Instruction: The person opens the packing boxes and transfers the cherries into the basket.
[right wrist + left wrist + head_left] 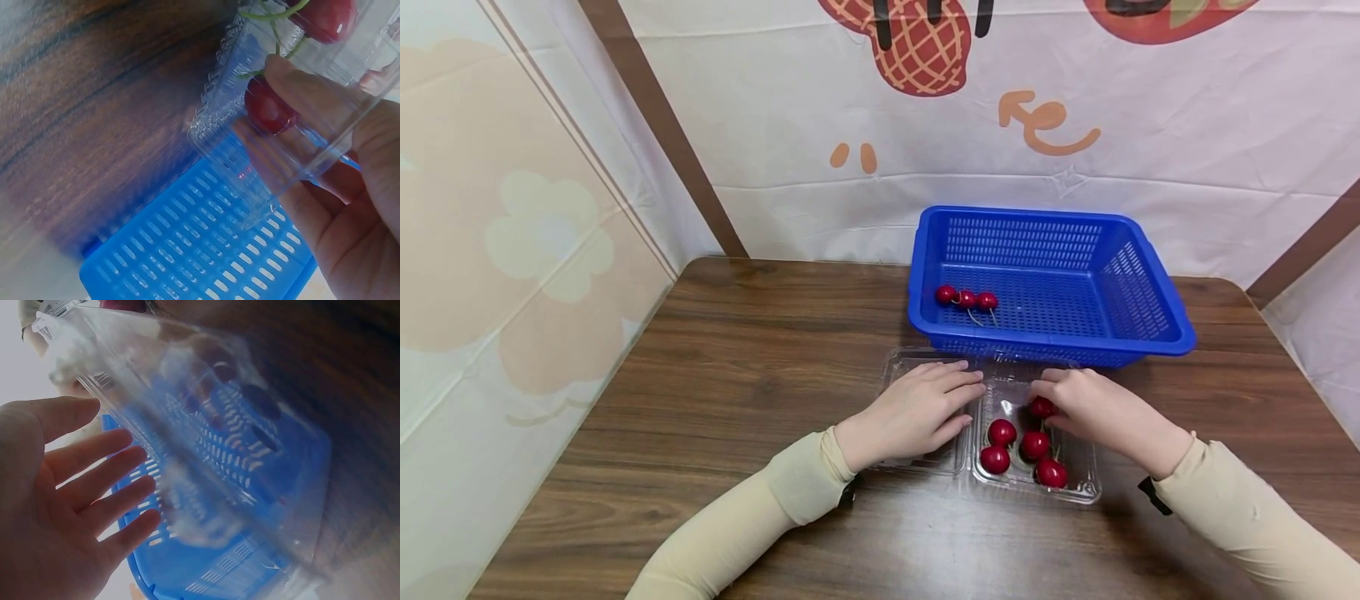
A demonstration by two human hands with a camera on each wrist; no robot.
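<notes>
A clear plastic clamshell box (1078,493) lies opened out on the table, its lid half (898,360) to the left. Inside the box half, my right hand (1093,408) pinches a red cherry (270,107) between thumb and fingers, near the far right part of the box. Several more cherries (1035,446) with green stems sit in the box, nearer to me. My left hand (917,412) rests over the lid half with its fingers straight and spread, holding nothing; the left wrist view shows those fingers (119,487) beside the clear plastic.
Right behind the box stands a blue perforated basket (1052,340), close to its far edge. Three cherries (966,300) with stems lie at the basket's left side. A printed cloth (790,100) hangs behind the wooden table (760,333).
</notes>
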